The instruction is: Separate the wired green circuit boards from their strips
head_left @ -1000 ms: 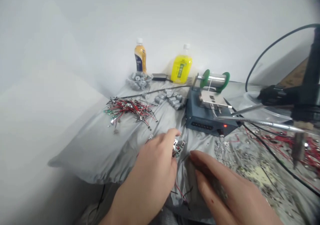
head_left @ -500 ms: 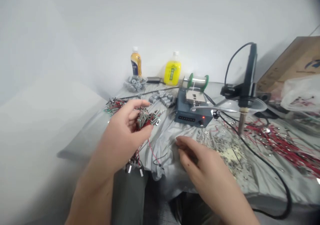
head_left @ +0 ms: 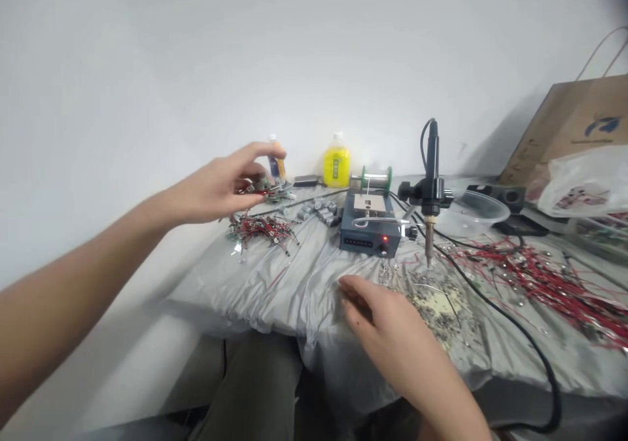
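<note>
Over the back left of the cloth-covered table, my left hand (head_left: 220, 186) is curled around a bunch of small circuit boards (head_left: 265, 188) with wires. Just below that hand, a pile of red and black wired parts (head_left: 262, 228) lies on the cloth. My right hand (head_left: 392, 336) rests near the front edge of the table, its fingers bent together; whatever they may hold is hidden. Scattered metal bits and a yellowish patch (head_left: 444, 303) lie to its right. Behind it, the blue soldering unit (head_left: 367, 238) shows a lit red light.
A soldering iron (head_left: 430, 199) stands upright in a clamp, its black cable looping to the front edge. Behind are a solder spool (head_left: 376, 179), yellow bottle (head_left: 336, 165) and grey cylinders (head_left: 324, 211). Red wires (head_left: 554, 284), a plastic bag (head_left: 589, 182) and a paper bag (head_left: 564, 120) are right.
My left hand has moved back and left with the circuit boards, uncovering the wire pile. My right hand stays nearly in place. The camera view has shifted.
</note>
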